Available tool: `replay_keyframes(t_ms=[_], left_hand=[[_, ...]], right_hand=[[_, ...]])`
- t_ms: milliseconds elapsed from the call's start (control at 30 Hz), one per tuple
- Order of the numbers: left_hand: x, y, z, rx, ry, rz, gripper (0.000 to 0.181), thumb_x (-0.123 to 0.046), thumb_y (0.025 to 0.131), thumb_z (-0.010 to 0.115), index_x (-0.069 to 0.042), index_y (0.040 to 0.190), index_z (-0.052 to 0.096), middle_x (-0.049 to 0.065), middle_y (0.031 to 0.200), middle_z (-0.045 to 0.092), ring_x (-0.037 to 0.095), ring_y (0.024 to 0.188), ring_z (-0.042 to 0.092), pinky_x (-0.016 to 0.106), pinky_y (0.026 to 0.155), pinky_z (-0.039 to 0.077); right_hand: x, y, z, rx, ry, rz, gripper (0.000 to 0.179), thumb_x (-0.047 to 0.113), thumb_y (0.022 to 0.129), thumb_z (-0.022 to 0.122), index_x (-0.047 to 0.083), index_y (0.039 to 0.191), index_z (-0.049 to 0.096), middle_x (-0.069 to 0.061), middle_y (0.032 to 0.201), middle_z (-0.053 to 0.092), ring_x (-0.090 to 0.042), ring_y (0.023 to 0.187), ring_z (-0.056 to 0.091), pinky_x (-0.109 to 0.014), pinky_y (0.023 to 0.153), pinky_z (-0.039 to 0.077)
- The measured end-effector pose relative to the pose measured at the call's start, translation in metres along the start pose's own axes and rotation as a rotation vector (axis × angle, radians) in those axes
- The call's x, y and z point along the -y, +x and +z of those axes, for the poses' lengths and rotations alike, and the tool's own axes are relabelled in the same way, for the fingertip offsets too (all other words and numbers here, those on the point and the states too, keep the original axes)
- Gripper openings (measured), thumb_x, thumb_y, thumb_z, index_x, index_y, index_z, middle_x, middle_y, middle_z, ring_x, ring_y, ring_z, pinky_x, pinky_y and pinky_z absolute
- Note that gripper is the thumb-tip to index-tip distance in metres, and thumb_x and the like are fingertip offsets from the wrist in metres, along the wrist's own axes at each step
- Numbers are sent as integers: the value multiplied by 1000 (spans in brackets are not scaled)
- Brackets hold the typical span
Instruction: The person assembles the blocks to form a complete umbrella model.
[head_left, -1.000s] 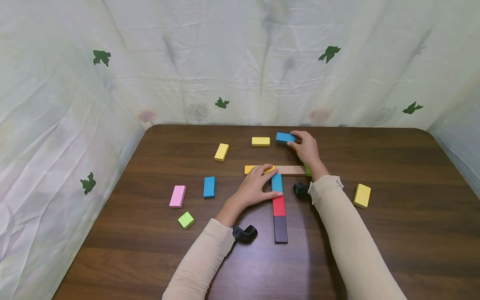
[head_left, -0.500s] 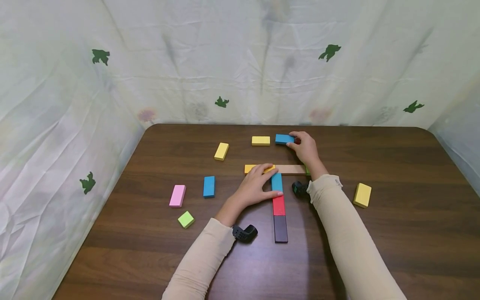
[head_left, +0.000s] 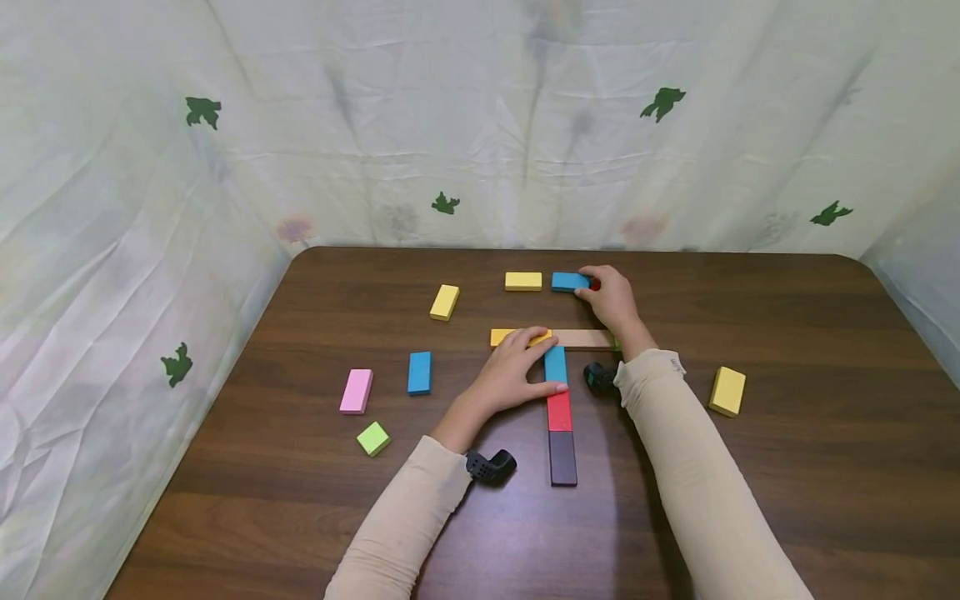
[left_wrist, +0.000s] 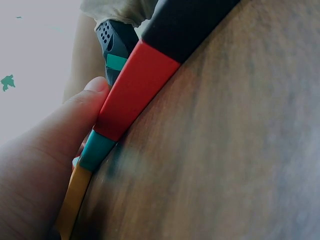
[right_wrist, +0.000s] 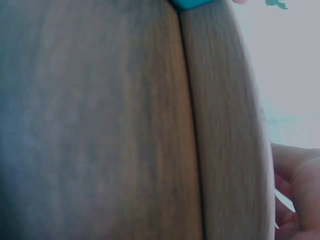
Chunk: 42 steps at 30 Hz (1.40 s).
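Blue block (head_left: 568,282) pinched in right hand (head_left: 613,302), red piece (head_left: 595,284) beside it; left hand (head_left: 510,373) relaxed, resting on T-shaped block layout (head_left: 556,364).

On table (head_left: 825,500): crosswise row (head_left: 583,339) mid-scene, lengthwise row (head_left: 559,412) from it toward near side. Over their join, from left: left hand (head_left: 510,367). Beyond crosswise row, at far side: gripped block (head_left: 568,282) in right hand (head_left: 612,300). Left of that, far block (head_left: 523,282); further left, slightly nearer, slanted block (head_left: 445,302). Left of left hand: side block (head_left: 420,372), then outer block (head_left: 356,392); just nearer, near-left block (head_left: 373,438). Right of right forearm (head_left: 705,467): lone block (head_left: 727,392). Behind table: cloth (head_left: 487,125).
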<state>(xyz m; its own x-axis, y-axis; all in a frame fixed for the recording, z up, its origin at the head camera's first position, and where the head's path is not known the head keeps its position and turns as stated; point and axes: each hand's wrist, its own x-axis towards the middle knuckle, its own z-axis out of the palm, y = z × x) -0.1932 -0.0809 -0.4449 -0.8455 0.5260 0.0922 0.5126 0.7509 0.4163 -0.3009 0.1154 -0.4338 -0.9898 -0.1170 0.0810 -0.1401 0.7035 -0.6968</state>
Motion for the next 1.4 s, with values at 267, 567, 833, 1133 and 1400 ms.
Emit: replay_keyframes(t_ms=[267,567,833,1133,1400], left_hand=[[0,0,1,-3,7,0,75,-62,76,55,-22,138,39,1,139,30,21,127,23,41,101,24],[0,-1,0,1,8,0,75,-62,76,55,-22,138,38,1,139,30,21,128,23,41,101,23],[-1,0,0,3,11,-6,75,-62,77,55,-22,138,39,1,139,30,21,127,24,41,101,24],[-1,0,0,7,16,-6,75,-61,76,55,-21,138,38,1,139,30,20,128,22,40,102,23],[-1,0,0,17,17,-11,75,-61,77,55,-21,138,38,1,140,30,21,128,22,40,102,22]], right_hand=[[1,1,0,29,-27,7,42,15,87,60,4,126,51,-18,128,43,-34,116,40,-45,94,34],[2,1,-2,52,-35,22,43,15,87,60,4,128,49,-19,129,42,-35,117,39,-46,94,34],[1,1,-4,31,76,35,53,24,88,59,3,133,41,-18,128,43,-32,117,39,-45,94,34],[1,-1,-12,-33,209,54,54,33,91,51,3,134,37,-16,133,39,-30,122,35,-45,97,30],[9,-6,-24,-39,233,-14,61,41,90,49,5,137,34,-13,138,33,-28,126,29,-45,100,26]])
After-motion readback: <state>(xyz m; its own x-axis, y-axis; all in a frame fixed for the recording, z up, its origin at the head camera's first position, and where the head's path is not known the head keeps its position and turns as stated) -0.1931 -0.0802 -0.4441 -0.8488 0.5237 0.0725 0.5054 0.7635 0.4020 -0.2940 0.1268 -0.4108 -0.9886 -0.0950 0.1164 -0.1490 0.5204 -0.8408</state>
